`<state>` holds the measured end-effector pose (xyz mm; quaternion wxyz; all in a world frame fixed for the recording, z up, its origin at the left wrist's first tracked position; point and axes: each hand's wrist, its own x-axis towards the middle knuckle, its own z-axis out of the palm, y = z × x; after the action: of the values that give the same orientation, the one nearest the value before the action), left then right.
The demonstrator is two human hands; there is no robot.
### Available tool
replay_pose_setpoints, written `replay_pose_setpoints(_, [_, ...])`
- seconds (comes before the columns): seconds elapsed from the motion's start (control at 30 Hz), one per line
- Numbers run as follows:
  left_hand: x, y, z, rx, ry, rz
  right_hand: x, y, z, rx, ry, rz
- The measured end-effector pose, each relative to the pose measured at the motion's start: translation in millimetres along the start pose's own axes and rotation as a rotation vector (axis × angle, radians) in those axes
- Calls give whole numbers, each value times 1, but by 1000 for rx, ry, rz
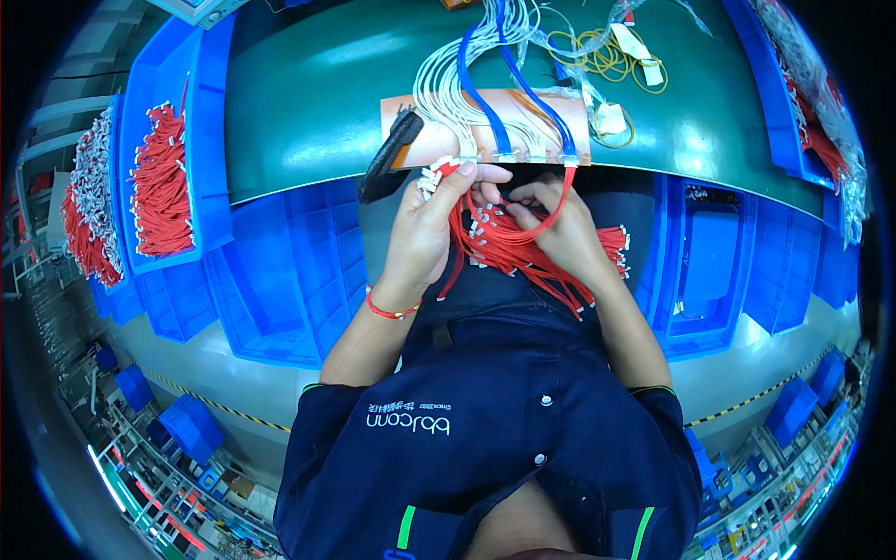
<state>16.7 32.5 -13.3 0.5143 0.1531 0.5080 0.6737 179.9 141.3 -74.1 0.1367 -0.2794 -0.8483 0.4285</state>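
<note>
My left hand is closed around a small bunch of red cables whose white connectors stick out past the thumb. At the table's front edge, my right hand has its fingers pinched close to the left fingertips; what lies between them is too small to make out. Below both hands, a loose pile of red cables with white end connectors rests on my lap. One red cable loop rises past the right hand to a connector on the front edge of a copper-coloured board.
White wires and blue cables run back from the board across the green table. A black strap-like object overhangs the edge. Yellow cable coils lie behind. Blue bins with red cables flank the table.
</note>
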Motion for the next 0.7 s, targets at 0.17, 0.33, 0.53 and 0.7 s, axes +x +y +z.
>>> replay_pose_setpoints(0.17, [0, 2, -3, -87, -58, -91, 6, 3, 11, -109, 5, -73])
replay_pose_setpoints(0.33, [-2, -1, -8, -202, -73, -153, 3, 3, 2, 171, -70, 93])
replay_pose_setpoints(0.53, [-27, 3, 1, -127, -241, -343, -6, -6, -20, 861, -75, 307])
replay_pose_setpoints(0.7, [-32, 1, 3, -86, -62, -283, -7, -28, -24, 898, -74, 174])
